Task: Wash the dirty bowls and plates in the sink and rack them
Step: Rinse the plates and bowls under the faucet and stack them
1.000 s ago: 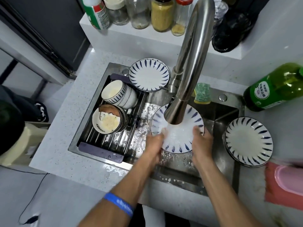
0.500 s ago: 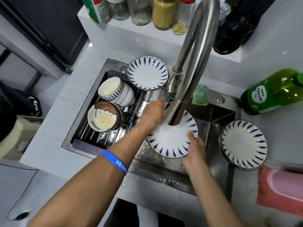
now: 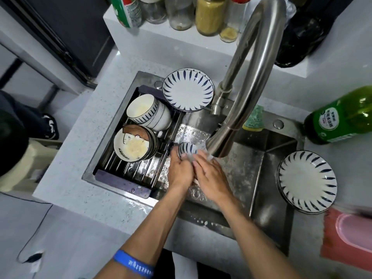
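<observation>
Small blue-striped bowl (image 3: pixel 187 150) in the sink (image 3: pixel 259 170), tipped on its side just under the faucet spout (image 3: pixel 219 146), water running over it. Gripped at its lower left edge by left hand (image 3: pixel 180 172), fingers curled round the rim. Right hand (image 3: pixel 211 176) at 4 o'clock of the bowl, fingers fairly straight, tips touching the bowl's wet side; whether anything is pinched, cannot tell.

Roll-up rack (image 3: pixel 128 166) over the sink's left half, at 9 o'clock of the bowl. On it: stack of striped bowls (image 3: pixel 149 112) lying on their side, residue inside the front one; below that a second stack fronted by a cartoon bowl (image 3: pixel 131 146), also smeared. Striped plate (image 3: pixel 188 90) at 12 o'clock, leaning at the rack's far end beside the faucet base.

Second striped plate (image 3: pixel 307 181) at 3 o'clock, flat on the counter (image 3: pixel 66 168) right of the sink. Green sponge (image 3: pixel 253 119) on the sink's back ledge behind the spout. Green bottle (image 3: pixel 342 115) at 2 o'clock, lying tilted on the counter. Pink item (image 3: pixel 352 236) at 4 o'clock, blurred. Jars (image 3: pixel 209 15) on the shelf at 12 o'clock. Blue wristband (image 3: pixel 132 265) on left forearm.
</observation>
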A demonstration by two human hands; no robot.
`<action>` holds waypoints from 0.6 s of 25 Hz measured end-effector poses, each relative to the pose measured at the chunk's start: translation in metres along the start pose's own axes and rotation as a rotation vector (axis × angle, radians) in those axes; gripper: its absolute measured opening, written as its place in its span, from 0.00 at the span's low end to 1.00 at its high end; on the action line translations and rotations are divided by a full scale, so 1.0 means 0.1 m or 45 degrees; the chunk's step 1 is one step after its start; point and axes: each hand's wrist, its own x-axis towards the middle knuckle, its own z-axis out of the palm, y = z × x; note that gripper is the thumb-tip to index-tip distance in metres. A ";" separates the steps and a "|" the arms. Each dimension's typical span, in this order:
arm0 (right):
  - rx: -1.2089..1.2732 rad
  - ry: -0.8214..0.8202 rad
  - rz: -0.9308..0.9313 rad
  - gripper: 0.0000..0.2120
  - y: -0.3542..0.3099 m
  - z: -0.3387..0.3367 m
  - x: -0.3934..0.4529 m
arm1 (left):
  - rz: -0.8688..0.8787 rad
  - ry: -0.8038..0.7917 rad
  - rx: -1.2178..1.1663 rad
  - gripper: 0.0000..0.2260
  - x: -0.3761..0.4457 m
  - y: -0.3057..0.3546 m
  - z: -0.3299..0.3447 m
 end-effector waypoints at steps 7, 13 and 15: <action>-0.119 0.052 -0.429 0.12 0.04 -0.22 -0.04 | -0.041 -0.187 -0.012 0.22 0.45 0.24 -0.10; 1.610 0.336 0.717 0.08 -0.24 -0.11 0.11 | 0.735 -0.304 0.537 0.24 -0.08 0.09 0.37; 1.790 0.371 0.693 0.10 -0.26 -0.15 0.02 | 0.756 -0.411 0.402 0.29 0.03 0.31 0.25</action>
